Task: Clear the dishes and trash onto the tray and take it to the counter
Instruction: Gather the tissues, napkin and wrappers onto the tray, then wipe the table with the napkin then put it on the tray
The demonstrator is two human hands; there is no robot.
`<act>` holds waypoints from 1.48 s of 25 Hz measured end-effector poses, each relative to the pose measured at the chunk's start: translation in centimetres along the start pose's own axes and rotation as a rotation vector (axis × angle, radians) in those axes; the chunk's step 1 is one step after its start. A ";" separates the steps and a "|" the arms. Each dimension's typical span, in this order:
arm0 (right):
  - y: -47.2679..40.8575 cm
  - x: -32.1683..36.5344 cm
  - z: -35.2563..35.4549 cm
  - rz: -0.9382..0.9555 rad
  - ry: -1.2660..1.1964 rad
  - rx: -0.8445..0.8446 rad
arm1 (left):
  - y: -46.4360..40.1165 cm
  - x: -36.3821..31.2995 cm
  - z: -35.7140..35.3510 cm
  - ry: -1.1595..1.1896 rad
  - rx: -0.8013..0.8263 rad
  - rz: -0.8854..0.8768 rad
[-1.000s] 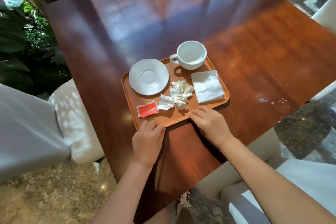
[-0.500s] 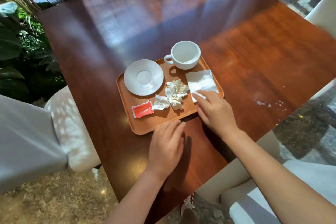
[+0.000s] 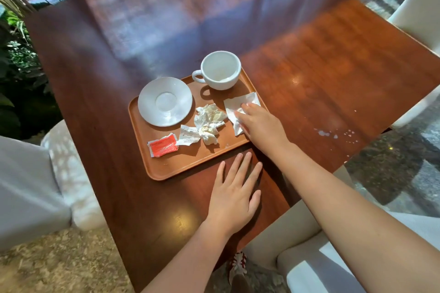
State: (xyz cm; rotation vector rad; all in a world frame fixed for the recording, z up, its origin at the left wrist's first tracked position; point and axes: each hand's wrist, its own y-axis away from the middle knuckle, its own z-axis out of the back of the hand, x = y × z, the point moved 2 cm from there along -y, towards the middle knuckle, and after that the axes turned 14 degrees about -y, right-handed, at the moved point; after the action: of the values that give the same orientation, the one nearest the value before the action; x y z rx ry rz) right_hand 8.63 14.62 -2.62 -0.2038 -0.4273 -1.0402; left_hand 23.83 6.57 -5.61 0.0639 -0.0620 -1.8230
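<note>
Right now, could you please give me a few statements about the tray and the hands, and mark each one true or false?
1. The cup stands upright on the tray. True.
2. The cup sits on the saucer. False: the saucer lies apart from it, nearer the tray's left side, with nothing on it.
3. The right hand rests on the flat napkin. True.
4. The left hand grips the tray's edge. False: it lies flat and open on the table, just short of the tray.
5. The red packet lies on the bare table. False: it is on the tray, beside a torn white packet and a crumpled napkin.
</note>
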 end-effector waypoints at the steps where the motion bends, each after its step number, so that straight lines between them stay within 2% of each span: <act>1: 0.3 0.0 0.0 -0.006 -0.045 -0.027 | -0.1 -0.2 0.1 0.000 0.006 0.013; 6: 0.4 -0.1 1.5 -0.009 -0.270 -0.190 | -0.6 -1.0 0.4 0.001 0.027 0.075; 9: 2.5 -1.4 4.0 0.013 -0.418 -0.391 | -1.0 -1.6 0.6 -0.004 0.035 0.097; 12: 6.9 -6.9 7.4 -0.064 -0.403 -0.598 | -0.9 -1.8 0.4 -0.024 0.025 0.107; 14: 10.2 -12.2 9.8 -0.200 -0.377 -0.628 | -0.9 -1.7 0.1 -0.042 0.013 0.110; 17: 13.3 -18.2 10.9 -0.359 -0.384 -0.443 | -1.0 -1.9 -0.3 -0.045 0.011 0.125; 20: 13.8 -19.6 8.8 -0.344 -0.203 -0.152 | -1.0 -2.0 -0.3 -0.043 0.013 0.137; 21: 13.8 -19.6 8.5 -0.331 -0.157 -0.151 | -0.9 -1.9 -0.3 -0.044 0.014 0.139; 24: 13.2 -19.6 9.1 -0.258 -0.040 -0.397 | -0.9 -2.0 -0.1 -0.042 0.015 0.143; 25: 12.8 -19.8 9.0 -0.260 -0.022 -0.415 | -0.9 -2.1 0.0 -0.038 0.016 0.143; 29: 11.1 -20.9 6.4 -0.419 0.039 -0.121 | -1.1 -2.2 0.2 -0.032 0.010 0.144; 33: 11.7 -21.1 5.9 -0.335 0.134 -0.033 | -1.0 -2.1 0.1 -0.017 0.003 0.147; 37: 12.8 -17.9 4.3 -0.265 0.141 0.011 | -1.0 -2.1 0.1 -0.014 -0.003 0.149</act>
State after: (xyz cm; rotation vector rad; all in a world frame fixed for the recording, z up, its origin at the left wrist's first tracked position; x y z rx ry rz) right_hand 10.89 36.60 -6.05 -0.0636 -0.3381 -1.3032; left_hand 23.38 8.91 -5.59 0.0429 -0.0718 -1.6746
